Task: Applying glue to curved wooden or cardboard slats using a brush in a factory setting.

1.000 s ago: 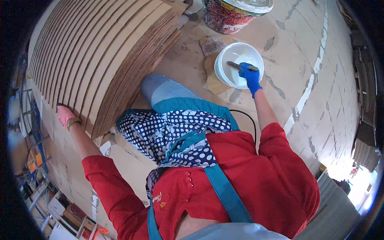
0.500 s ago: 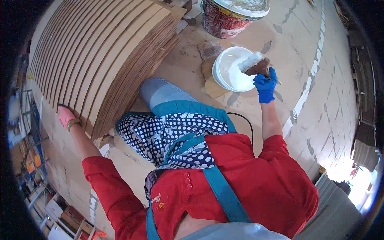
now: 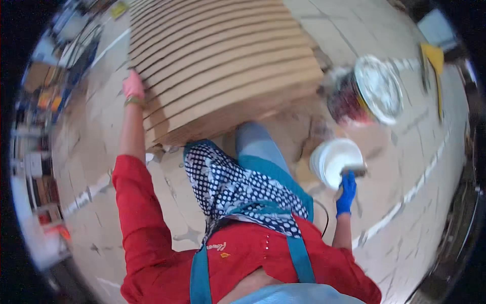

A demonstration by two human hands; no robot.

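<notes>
My right hand [image 3: 347,192], in a blue glove, grips a brush [image 3: 355,171] whose head rests at the rim of a white bowl of white paste [image 3: 334,161] on the floor. My left hand [image 3: 133,87], in a pink glove, lies on the left side of a fanned stack of brown cardboard sheets [image 3: 217,61]. The fingers of that hand are spread against the stack's edge. A blue and white dotted scarf and a red top fill the lower middle of the view.
A large red bucket with a white lid [image 3: 367,93] stands past the bowl on the right. A yellow flat object [image 3: 433,55] lies at the far right. Shelves with tools [image 3: 48,91] line the left edge. The floor is pale with painted lines.
The view has swung, so the stack and bucket sit further right. My right hand has drawn the brush from inside the bowl back to its near rim. My left hand stays on the stack.
</notes>
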